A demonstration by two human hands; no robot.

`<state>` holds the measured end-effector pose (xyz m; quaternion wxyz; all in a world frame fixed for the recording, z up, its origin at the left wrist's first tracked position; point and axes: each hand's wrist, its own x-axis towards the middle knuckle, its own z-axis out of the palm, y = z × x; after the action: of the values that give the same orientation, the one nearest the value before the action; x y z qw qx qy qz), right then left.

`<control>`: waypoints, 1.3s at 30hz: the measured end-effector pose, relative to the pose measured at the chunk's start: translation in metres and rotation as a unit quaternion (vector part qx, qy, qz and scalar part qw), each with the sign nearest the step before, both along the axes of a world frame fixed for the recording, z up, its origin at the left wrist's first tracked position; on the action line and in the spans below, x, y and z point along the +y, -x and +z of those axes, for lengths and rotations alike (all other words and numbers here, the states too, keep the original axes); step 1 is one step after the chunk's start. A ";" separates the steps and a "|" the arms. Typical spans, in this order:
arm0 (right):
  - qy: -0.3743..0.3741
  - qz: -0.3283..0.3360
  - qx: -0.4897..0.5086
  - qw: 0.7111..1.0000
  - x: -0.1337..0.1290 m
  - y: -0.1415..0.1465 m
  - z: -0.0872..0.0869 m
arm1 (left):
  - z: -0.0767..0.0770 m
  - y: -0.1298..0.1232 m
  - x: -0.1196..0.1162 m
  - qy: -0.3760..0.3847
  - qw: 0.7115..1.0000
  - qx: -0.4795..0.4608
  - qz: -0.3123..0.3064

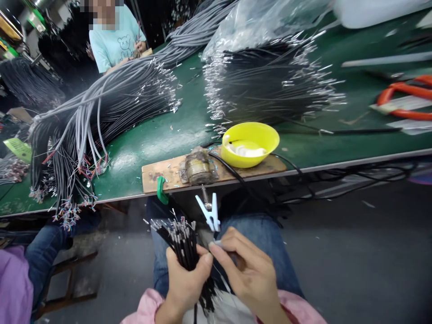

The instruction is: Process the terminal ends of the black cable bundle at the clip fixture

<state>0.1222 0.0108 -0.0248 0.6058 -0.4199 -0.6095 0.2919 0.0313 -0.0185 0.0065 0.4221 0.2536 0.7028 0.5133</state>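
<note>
My left hand [187, 279] is wrapped round a bundle of short black cables [184, 247] with bare silvery ends, held over my lap. Close beside it, my right hand [248, 270] pinches a small pale piece [218, 243] between thumb and forefinger; its kind is hard to make out. Just above the fingertips is a light blue clothespin [211, 213] at the end of a metal shaft. That shaft comes from a small motor [199, 166] wrapped in clear tape, mounted on a wooden board [153, 177] at the table edge.
A yellow bowl [266, 139] with white bits stands on the board's right end. Piles of black cables [263, 85] and grey cables [101, 103] lie on the green table [162, 139]. Orange-handled scissors [388, 96] lie at right. A person [116, 42] sits across; another's purple sleeve [15, 283] shows at left.
</note>
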 end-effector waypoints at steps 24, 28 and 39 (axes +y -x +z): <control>0.273 0.168 0.219 0.922 -0.006 -0.009 -0.009 | -0.015 0.014 0.003 -0.020 0.967 -0.156 -0.203; 0.362 0.179 0.311 0.860 -0.009 -0.003 -0.013 | -0.016 0.012 0.004 -0.020 0.962 -0.174 -0.211; 0.116 0.052 0.053 0.990 -0.007 -0.005 -0.003 | -0.009 0.012 -0.001 0.025 0.992 -0.045 -0.112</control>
<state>0.1271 0.0039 -0.0277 0.5681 -0.4390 -0.5598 0.4137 0.0188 -0.0198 -0.0021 0.5143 0.2971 0.6629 0.4558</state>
